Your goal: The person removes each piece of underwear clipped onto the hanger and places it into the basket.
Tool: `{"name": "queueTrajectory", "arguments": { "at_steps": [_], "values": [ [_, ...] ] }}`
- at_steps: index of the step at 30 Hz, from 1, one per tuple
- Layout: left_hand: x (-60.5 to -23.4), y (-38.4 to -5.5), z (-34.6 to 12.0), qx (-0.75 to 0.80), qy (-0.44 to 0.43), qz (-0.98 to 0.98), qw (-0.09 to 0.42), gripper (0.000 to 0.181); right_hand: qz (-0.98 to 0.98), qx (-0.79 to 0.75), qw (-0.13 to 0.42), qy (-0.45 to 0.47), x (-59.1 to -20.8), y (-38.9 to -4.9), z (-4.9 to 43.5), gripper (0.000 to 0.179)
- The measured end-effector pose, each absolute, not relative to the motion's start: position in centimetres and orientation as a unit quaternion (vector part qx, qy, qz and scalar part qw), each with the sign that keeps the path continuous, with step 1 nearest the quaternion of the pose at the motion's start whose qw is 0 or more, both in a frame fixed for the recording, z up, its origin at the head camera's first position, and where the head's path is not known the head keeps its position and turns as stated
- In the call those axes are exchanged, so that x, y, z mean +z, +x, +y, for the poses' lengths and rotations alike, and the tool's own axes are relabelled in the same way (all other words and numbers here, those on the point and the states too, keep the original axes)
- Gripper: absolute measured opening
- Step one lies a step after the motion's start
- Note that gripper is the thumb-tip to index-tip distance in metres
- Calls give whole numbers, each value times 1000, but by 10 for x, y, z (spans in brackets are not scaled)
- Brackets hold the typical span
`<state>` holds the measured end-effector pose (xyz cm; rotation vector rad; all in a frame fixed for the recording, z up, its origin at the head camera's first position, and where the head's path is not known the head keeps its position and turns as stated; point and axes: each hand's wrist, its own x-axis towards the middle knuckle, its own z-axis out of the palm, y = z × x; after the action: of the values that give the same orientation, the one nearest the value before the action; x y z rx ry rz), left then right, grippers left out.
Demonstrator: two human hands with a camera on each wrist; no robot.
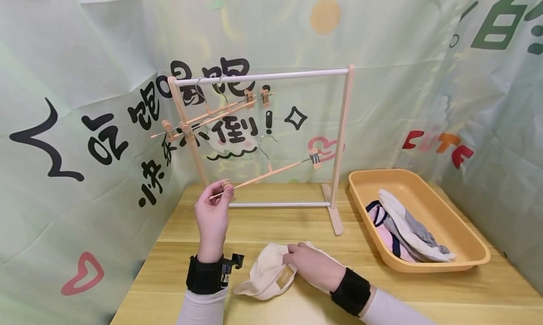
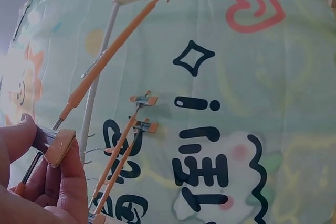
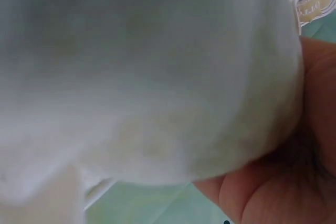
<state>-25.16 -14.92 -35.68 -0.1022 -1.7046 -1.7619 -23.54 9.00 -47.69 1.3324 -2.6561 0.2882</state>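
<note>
My left hand (image 1: 213, 216) pinches the clip at the near end of a wooden clip hanger (image 1: 271, 172), holding it in the air before the rack. Close up in the left wrist view, the thumb and fingers surround that clip (image 2: 60, 148). The hanger's other clip (image 1: 315, 158) has nothing in it. On the table my right hand (image 1: 316, 266) grips a cream cloth hat (image 1: 267, 270) with a tan label on its band. Pale fabric of the hat (image 3: 157, 77) fills most of the right wrist view, so some fingertips are hidden.
A rack (image 1: 345, 127) with wooden posts and white rails stands at the back. Two similar hangers (image 1: 220, 109) hang at its left. At right, an orange basin (image 1: 462, 221) contains crumpled white, grey and pink clothes (image 1: 407, 230). Printed cloth walls (image 1: 106, 56) enclose the table.
</note>
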Motion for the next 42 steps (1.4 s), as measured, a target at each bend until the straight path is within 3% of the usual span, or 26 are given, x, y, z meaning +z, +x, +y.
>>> {"name": "queueTrajectory", "arguments": {
  "at_steps": [13,24,42],
  "values": [
    [-354,-246,-150,-688,-27,-640,342,35,-881,148,99,438,-466,-237,103,23],
    [-355,-247,-151,-692,-28,-632,347,34,-868,200,208,404,-439,-244,128,37],
    [-354,-248,-151,-689,-24,-631,356,32,-888,255,311,223,-372,-248,207,33]
  ]
}}
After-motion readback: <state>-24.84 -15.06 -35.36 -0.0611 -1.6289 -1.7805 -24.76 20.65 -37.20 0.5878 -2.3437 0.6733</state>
